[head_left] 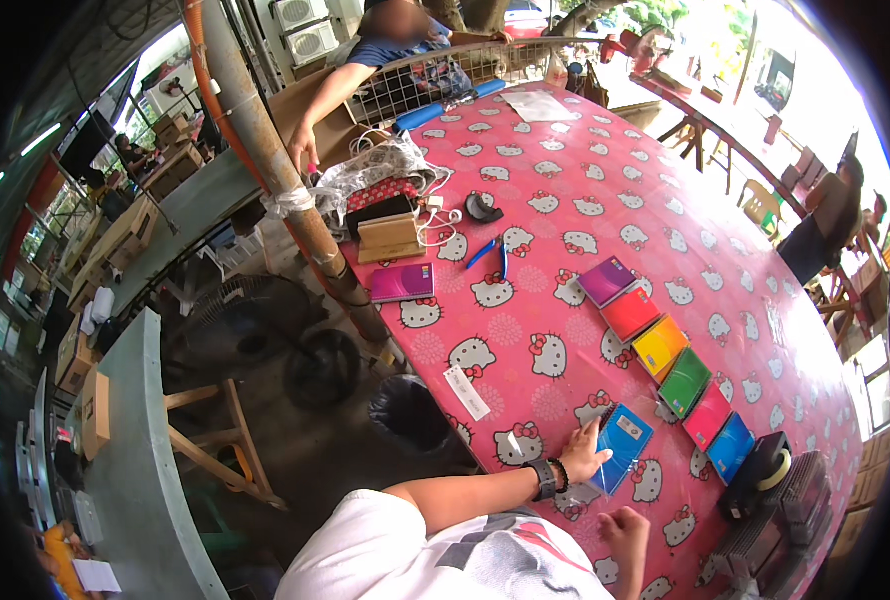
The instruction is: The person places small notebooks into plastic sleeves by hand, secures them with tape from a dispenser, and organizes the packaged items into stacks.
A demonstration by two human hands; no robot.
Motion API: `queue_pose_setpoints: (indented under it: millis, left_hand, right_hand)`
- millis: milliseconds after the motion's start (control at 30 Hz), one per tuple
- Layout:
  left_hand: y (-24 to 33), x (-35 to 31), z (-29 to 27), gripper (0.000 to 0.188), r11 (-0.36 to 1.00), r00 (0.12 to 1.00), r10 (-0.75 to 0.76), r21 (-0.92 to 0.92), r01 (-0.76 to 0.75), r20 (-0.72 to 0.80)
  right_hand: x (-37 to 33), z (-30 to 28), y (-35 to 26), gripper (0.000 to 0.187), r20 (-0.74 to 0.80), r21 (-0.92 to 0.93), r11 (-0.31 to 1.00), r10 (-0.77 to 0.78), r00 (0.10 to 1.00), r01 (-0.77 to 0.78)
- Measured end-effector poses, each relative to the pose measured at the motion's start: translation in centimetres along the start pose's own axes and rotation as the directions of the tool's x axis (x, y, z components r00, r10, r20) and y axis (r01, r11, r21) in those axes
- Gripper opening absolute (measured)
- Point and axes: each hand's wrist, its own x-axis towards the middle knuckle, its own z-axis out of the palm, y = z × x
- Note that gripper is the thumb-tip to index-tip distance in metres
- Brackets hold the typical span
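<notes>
A blue spiral notebook [623, 445] lies tilted at the table's near edge. My left hand [581, 456], with a dark watch and beaded bracelet at the wrist, grips its left edge. Close by, my right hand [625, 535] is curled closed below the notebook; whatever its fingers hold, if anything, is hidden. To the right runs a slanting row of small notebooks: purple [605, 281], red-orange [631, 314], yellow [660, 347], green [684, 383], pink [707, 415] and blue [731, 449].
A black tape dispenser [755, 478] and clear stacked cases [790, 520] stand at right. Farther left are a white label strip [466, 392], another purple notebook [402, 283], blue-handled pliers [489, 256] and a wooden stand [388, 238]. A co-worker's hand [303, 147] reaches beside a rusty post [265, 150].
</notes>
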Motion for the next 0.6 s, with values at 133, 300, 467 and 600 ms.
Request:
queue_pose_setpoints:
  millis: [133, 300, 467, 600]
  left_hand:
    - [-1.0, 0.1, 0.1, 0.078, 0.999, 0.997, 0.048, 0.016, -0.047, -0.061]
    - [-0.2, 0.1, 0.1, 0.076, 0.999, 0.999, 0.029, 0.015, -0.029, -0.013]
    - [0.1, -0.3, -0.4, 0.073, 1.000, 1.000, -0.006, 0.004, 0.006, 0.000]
    - [0.1, 0.0, 0.1, 0.080, 0.997, 0.999, -0.009, 0.073, 0.012, -0.050]
  right_hand:
    - [2.2, -2.0, 0.1, 0.014, -0.124, 0.062, 0.994, -0.080, 0.989, 0.088]
    - [7.4, 2.0, 1.6, 0.049, -0.280, 0.257, 0.911, -0.251, 0.927, 0.324]
    - [8.9, 3.8, 2.8, 0.069, -0.222, 0.221, 0.942, -0.205, 0.953, 0.254]
    - [9.0, 3.5, 2.9, 0.071, -0.228, 0.081, 0.959, -0.247, 0.942, 0.271]
